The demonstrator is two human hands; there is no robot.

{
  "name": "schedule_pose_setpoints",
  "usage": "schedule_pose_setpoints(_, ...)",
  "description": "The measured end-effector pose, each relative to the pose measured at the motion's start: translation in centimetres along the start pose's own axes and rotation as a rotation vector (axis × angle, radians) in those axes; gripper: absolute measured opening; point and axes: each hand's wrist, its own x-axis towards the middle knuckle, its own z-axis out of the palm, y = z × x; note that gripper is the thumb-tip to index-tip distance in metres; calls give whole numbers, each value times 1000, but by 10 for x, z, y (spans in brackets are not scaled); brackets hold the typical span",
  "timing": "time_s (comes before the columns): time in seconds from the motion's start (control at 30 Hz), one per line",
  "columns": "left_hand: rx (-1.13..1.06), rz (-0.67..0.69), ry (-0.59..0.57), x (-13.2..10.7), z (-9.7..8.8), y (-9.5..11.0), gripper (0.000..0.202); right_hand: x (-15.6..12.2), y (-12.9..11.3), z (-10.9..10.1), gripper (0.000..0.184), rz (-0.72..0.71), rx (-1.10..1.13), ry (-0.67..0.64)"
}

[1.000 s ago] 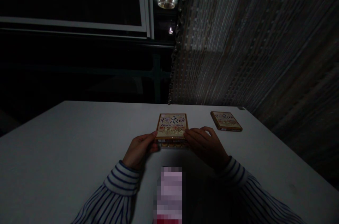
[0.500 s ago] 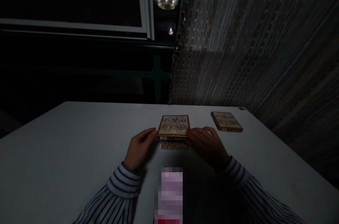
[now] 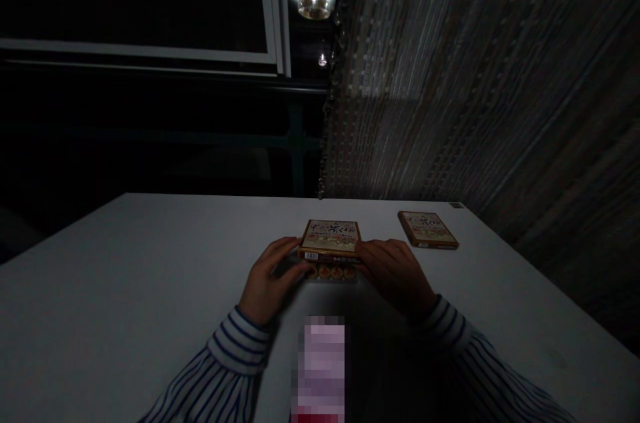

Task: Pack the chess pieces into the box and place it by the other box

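Note:
A flat printed box lid, orange-brown with Chinese chess lettering, is held just above the white table. My left hand grips its left edge and my right hand grips its right edge, fingers curled. Under the lid's near edge a row of round tan game pieces shows in the box tray, mostly hidden by the lid. Both sleeves are striped.
A second flat box of the same print lies on the table to the right, near the far edge. A beaded curtain hangs behind the table on the right. A dark window is at the left. The room is dim.
The lid has tipped flatter and shifted slightly away from me, uncovering more of the round pieces beneath. Both hands moved forward a little with it.

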Motion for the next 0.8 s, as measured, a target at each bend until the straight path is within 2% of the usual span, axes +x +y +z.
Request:
schedule_pose_setpoints(0.2, 11, 11, 23, -1, -2, 4, 32, 0, 0, -2, 26, -8, 80, 25)
schedule_pose_setpoints(0.57, -27, 58, 47, -1, -3, 6, 26, 1, -1, -2, 30, 95, 279, 81)
schedule_pose_setpoints(0.8, -21, 35, 59, 0, -5, 13, 27, 2, 0, -6, 32, 135, 426, 187)
